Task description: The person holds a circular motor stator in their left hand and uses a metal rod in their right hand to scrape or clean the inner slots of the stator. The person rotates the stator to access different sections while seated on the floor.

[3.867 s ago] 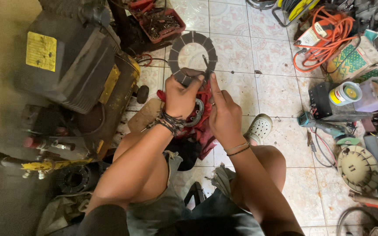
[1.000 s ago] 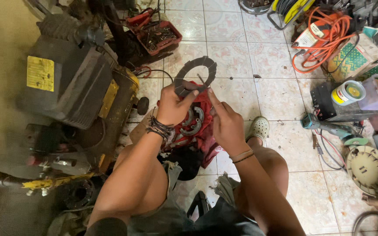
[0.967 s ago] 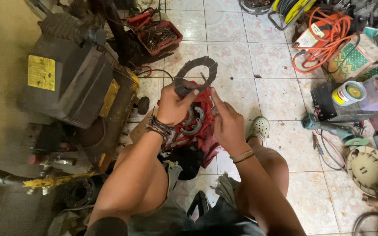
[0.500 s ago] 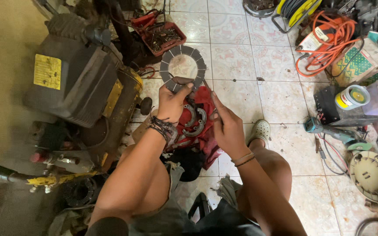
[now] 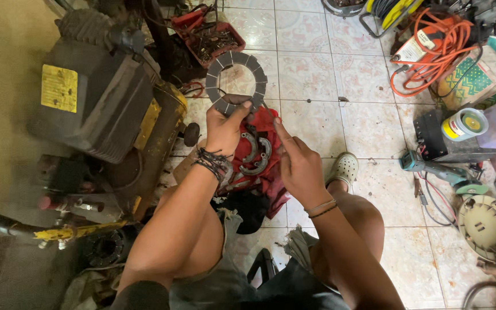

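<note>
Far left: a dark, grimy machine body (image 5: 96, 109) with a yellow label sits on the floor, a yellow part on its near side.
Lower left: a dark pipe with a yellow fitting (image 5: 70, 232) runs beside the person's left knee.
Left hand: the left hand (image 5: 225, 129), a dark braided band on its wrist, holds up a grey ring-shaped disc (image 5: 236, 82) divided into segments. Its grip is closed on the disc's lower rim, thumb on the near face, fingers behind.
Disc position: raised above the floor tiles, roughly upright and facing the camera, left of centre, just above the red cloth.
Centre: a red cloth (image 5: 259, 158) lies on the floor between the hands, carrying two curved grey metal shoes (image 5: 256, 155) that form a rough circle.
Behind: a red tray of small metal parts (image 5: 210, 37) stands beyond the disc.
Right hand: the right hand (image 5: 299, 166) hovers over the right edge of the red cloth, fingers extended and apart, holding nothing; thin bands circle its wrist.
Right of the hand: a pale clog shoe (image 5: 344, 167) on the person's foot.
Far right: a coiled orange cable (image 5: 437, 49), a teal power tool (image 5: 434, 170), and a round cream fan cover (image 5: 488, 227) on the white tiled floor (image 5: 317, 74).
</note>
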